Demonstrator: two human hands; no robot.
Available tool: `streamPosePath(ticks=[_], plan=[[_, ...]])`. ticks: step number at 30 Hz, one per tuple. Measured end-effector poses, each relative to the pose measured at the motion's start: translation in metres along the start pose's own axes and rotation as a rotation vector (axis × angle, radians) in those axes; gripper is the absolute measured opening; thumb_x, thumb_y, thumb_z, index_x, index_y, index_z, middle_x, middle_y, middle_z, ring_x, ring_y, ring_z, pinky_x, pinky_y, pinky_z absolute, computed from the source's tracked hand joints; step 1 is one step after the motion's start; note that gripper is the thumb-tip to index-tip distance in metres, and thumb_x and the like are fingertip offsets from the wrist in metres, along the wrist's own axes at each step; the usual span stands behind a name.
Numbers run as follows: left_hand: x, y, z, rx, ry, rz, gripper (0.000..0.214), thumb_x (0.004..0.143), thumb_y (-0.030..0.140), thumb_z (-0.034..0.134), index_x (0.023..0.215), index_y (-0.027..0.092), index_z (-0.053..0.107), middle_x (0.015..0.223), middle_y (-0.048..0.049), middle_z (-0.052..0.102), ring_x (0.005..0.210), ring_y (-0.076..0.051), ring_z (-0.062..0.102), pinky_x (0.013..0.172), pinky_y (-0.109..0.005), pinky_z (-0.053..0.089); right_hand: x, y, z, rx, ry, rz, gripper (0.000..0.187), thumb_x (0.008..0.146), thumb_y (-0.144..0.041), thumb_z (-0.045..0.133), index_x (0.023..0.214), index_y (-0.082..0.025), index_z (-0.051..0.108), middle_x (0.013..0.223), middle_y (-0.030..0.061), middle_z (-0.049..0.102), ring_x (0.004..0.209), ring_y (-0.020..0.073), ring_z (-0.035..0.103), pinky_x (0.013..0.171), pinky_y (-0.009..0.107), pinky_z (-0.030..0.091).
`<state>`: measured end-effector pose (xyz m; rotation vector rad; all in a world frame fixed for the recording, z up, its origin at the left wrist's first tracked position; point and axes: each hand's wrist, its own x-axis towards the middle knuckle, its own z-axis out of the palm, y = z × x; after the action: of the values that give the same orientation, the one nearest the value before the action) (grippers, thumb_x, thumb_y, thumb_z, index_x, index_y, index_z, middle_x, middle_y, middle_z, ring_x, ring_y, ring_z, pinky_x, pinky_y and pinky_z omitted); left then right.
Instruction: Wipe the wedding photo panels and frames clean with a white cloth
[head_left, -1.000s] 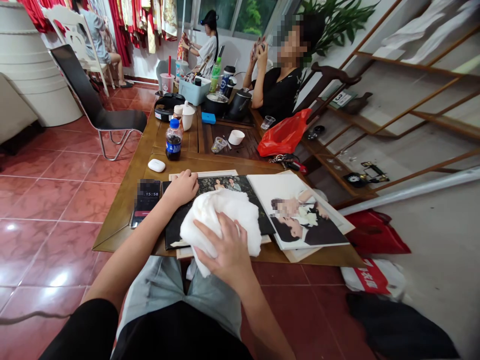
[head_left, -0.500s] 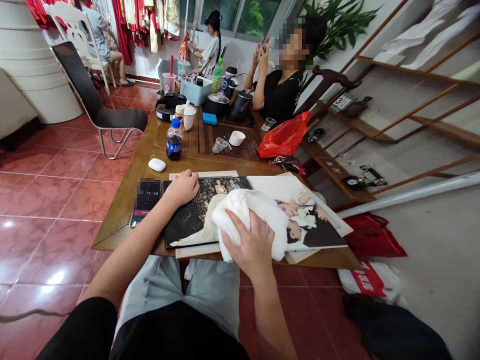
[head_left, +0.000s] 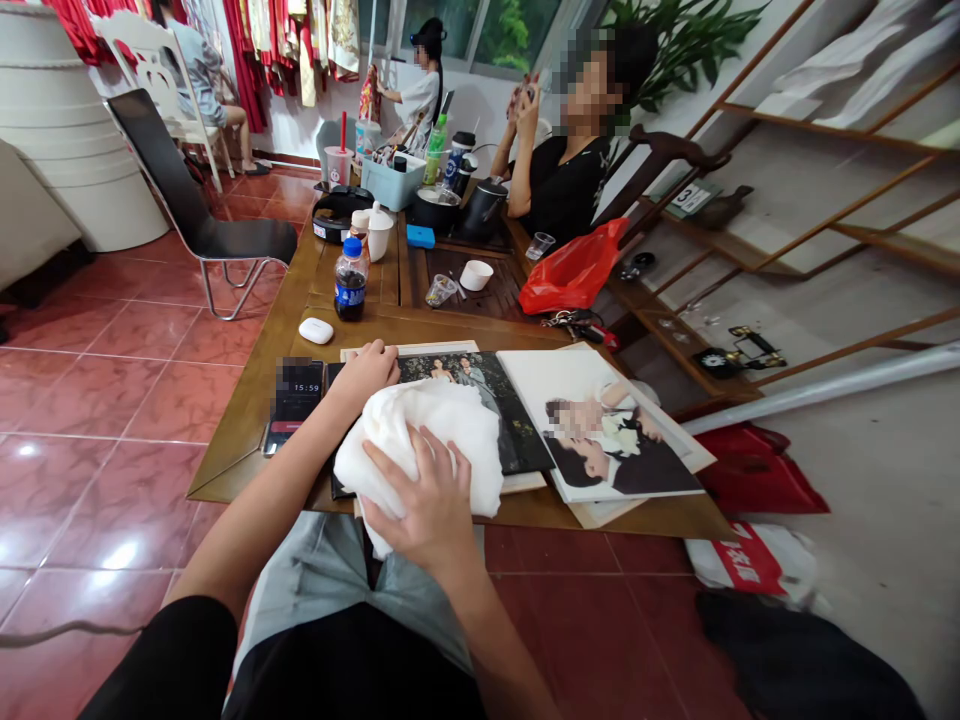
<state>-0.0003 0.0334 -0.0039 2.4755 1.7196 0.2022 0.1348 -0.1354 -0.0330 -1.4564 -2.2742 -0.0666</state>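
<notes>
Cloth [head_left: 424, 405], white and thick, lies bunched on the near left part of a dark photo [head_left: 521, 435], one loose fold hanging past the near edge of the wooden surface [head_left: 240, 440]. The right hand [head_left: 429, 495] grasps it from above, fingers spread and bent into the folds, a hold that probably keeps so soft a bundle together under the palm. The left hand [head_left: 373, 368] rests palm down near the photo's far left corner, its fingers loosely bent and, as far as one can see from here, gripping nothing; its weight there seems to steady the photo against sliding. A pale photo [head_left: 532, 380] lies just to the right, perhaps set aside to keep its face uncovered. The phone [head_left: 294, 405] and the upright bottle [head_left: 350, 288] stand clear of the cloth, likely for working room. The cloth itself is matte and plush, with rounded folds and faint grey creases; no pattern or stain shows on its visible side.
</notes>
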Motion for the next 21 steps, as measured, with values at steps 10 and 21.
streamPosePath(ticks=[10,21], plan=[[-0.001,-0.002,0.003,-0.002,0.043,0.026,0.035,0.106,0.026,0.033,0.119,0.015,0.063,0.120,-0.0170,0.064,0.117,-0.031,0.060,0.097,-0.048,0.049,-0.005,0.054,-0.006,-0.119,0.106,0.159,0.054,0.095,-0.052,0.057,0.146,-0.039,0.059,0.147,0.0123,0.053,0.130,0.0356,0.051,0.111,0.055,0.035],[-0.003,-0.001,0.003,0.007,0.050,0.024,0.035,0.106,0.025,0.033,0.119,0.015,0.063,0.122,-0.0178,0.063,0.118,-0.032,0.060,0.098,-0.048,0.049,0.001,0.066,-0.005,-0.204,0.144,0.260,0.050,0.098,-0.052,0.051,0.144,-0.035,0.062,0.146,0.0156,0.051,0.128,0.0368,0.052,0.108,0.057,0.036]])
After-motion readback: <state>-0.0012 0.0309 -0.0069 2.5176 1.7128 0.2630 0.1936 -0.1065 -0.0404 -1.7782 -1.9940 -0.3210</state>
